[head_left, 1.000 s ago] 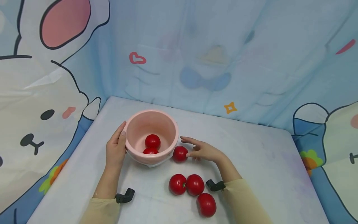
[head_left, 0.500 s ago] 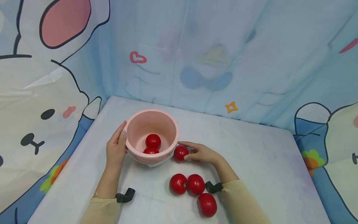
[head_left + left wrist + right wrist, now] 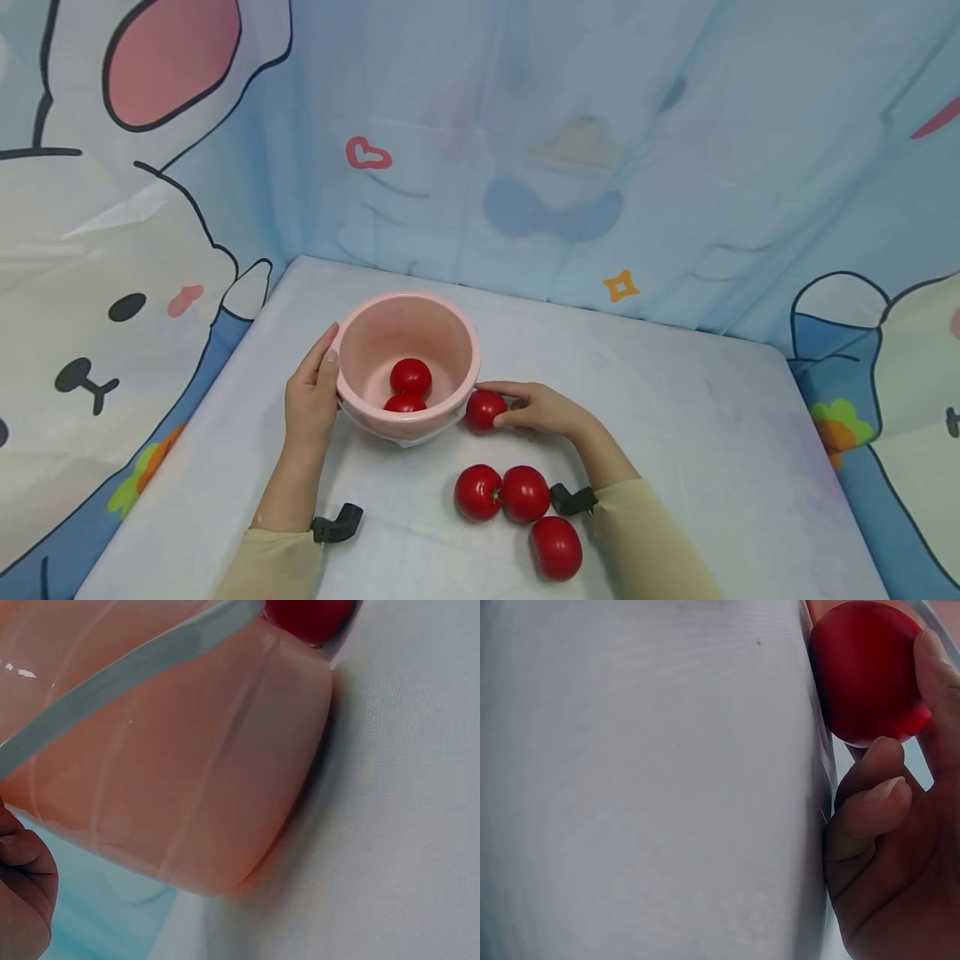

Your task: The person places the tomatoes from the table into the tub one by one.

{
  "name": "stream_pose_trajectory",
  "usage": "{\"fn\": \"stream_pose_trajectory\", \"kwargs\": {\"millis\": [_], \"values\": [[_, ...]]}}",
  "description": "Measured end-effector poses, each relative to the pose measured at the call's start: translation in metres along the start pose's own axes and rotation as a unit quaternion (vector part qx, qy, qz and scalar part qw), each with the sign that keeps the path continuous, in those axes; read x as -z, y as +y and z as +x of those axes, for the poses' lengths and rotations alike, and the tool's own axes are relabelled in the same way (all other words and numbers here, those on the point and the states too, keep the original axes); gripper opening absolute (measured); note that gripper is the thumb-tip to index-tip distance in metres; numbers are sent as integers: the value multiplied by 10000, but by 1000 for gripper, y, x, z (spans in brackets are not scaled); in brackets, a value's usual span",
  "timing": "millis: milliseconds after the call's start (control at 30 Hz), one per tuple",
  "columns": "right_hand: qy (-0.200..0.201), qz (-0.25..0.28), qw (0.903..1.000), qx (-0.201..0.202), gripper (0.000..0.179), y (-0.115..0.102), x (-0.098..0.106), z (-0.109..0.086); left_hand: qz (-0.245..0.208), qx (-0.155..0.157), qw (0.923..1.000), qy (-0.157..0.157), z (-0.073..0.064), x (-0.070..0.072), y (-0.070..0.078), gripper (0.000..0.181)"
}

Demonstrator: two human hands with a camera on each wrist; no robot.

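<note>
Pink bucket (image 3: 405, 327): two tomatoes (image 3: 410, 377) inside, apparently done.
Left hand (image 3: 311, 396): grips bucket's left side.
Right hand (image 3: 546, 408): pinches one tomato (image 3: 483, 412), just right of bucket.
Loose tomatoes (image 3: 525, 494): three, nearer the person than bucket, seemingly remaining.

Smooth, glossy tomatoes (image 3: 483, 412), shiny plastic-looking bucket (image 3: 405, 325), matt, finely woven tablecloth (image 3: 675, 408)

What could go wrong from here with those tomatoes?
The smooth, round tomato in the right hand could slip and roll. The pink bucket right beside it might get nudged, though the left hand holds its side. The black wrist piece is close to loose tomatoes and may bump one.
</note>
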State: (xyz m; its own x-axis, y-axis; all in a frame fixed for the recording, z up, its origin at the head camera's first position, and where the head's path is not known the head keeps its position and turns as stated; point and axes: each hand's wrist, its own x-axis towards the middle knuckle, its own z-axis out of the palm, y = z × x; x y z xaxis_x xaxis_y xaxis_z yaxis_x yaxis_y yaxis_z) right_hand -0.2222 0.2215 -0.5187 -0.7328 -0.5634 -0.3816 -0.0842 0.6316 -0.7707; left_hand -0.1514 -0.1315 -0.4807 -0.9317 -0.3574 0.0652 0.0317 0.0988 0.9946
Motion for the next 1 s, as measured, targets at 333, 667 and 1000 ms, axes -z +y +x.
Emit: {"fn": "stream_pose_trajectory", "kwargs": {"millis": [333,667,1000], "values": [[36,186,9998,-8,55,2,6,1,-18,52,10000,-57,-1,0,1,36],[751,405,9959,300,61,-16,58,-8,101,73,9999,-69,-2,1,1,36],[740,238,9936,819,54,-65,103,-11,-20,64,9999,-125,0,1,1,35]]}}
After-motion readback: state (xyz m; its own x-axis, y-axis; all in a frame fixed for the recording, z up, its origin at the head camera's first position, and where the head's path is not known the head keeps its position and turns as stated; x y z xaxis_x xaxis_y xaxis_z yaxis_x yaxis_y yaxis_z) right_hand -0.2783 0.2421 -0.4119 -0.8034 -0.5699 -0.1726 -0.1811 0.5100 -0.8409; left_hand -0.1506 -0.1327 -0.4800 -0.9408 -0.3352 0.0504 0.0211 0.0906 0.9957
